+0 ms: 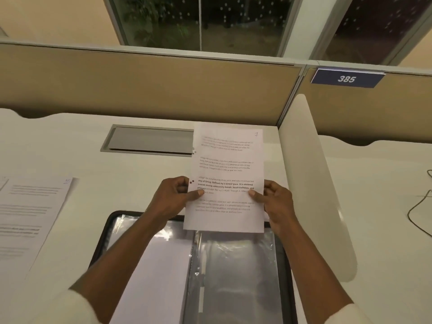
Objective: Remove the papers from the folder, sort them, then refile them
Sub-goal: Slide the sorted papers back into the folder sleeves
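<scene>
Head view: we see one printed sheet (228, 174) held up by both hands over the far end of an open folder (288, 277). The left hand (174, 195) has its grip on the sheet's left edge, thumb on the printed face and fingers curled behind. The right hand (277, 202) pinches the right edge the same way, its thumb lying across the ends of the text lines. The sheet faces us with its text upright. It carries several short paragraphs, a handwritten "7" (256, 134) in the top right corner and two dark dots (191, 182) by the left edge, just beside the left thumb. Its lower edge overlaps the top of the folder's right sleeve (238, 265); we cannot tell whether the two touch.

We see the folder lying flat on the pale surface (81, 148), close to us, with a black rim. Its right sleeve is clear, shiny plastic with a grey backing. Its left sleeve holds a white page (159, 265), partly hidden by the left forearm.

More papers (30, 211) lie on the surface to the left, well apart from the folder, printed side up, with a small blue mark at the top right corner that we cannot read.

Behind the sheet we see a grey flap (149, 141) set into the surface; the sheet covers its right end. A white curved divider (313, 183) stands at the right of the surface, and a dark cable (418, 206) lies beyond it. A tan panel (140, 85) runs along the back, with a blue plate (347, 78) reading "385" on its right part and a dark window (201, 22) above.
</scene>
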Tool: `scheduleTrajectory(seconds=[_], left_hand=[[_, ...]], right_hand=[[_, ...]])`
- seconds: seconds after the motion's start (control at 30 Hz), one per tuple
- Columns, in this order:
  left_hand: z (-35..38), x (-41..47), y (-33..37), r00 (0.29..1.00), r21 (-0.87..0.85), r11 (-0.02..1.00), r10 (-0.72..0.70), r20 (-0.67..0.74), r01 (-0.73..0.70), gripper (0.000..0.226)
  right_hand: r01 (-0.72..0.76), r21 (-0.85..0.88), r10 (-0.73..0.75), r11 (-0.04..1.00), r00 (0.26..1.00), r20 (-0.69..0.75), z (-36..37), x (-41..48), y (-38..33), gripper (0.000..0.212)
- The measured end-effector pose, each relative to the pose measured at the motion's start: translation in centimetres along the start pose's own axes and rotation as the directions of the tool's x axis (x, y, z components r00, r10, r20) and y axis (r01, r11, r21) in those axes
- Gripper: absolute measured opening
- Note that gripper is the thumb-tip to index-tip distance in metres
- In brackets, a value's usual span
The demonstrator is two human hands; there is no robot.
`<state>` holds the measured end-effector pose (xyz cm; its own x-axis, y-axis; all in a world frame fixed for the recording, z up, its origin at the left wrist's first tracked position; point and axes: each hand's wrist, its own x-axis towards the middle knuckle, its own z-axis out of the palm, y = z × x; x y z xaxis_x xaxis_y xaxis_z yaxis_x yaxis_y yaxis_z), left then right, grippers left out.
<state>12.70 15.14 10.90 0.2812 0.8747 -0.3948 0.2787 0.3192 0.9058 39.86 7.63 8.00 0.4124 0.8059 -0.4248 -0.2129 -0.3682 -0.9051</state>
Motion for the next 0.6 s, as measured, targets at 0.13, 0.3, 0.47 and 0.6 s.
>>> scheduleTrajectory(seconds=[0.13,0.3,0.47,0.6], left_hand=[[-1.1,-2.9,-0.9,0.998,-0.078,0.996,-0.038,-0.051,0.034,0.026],[-2.1,-6.2,-2.3,0.999,-0.081,0.996,-0.025,-0.021,0.023,0.022],[-3.1,-9.2,-3.6,0.997,-0.046,0.999,0.014,0.082,-0.010,0.022],[-3.9,-11.3,-4.1,0.992,-0.046,0.998,0.036,0.123,-0.031,0.025]], right_hand=[[-0.045,0.006,0.043,0.999,0.991,0.127,0.0,-3.7,0.2,0.045],[-0.084,0.000,0.082,0.996,0.972,0.221,-0.9,-6.3,0.4,0.055],[-0.046,-0.002,0.045,0.999,0.980,0.196,-1.7,-5.7,-2.0,0.060],[0.052,-0.165,-0.008,0.985,0.966,0.258,-0.9,-5.1,-4.9,0.058]])
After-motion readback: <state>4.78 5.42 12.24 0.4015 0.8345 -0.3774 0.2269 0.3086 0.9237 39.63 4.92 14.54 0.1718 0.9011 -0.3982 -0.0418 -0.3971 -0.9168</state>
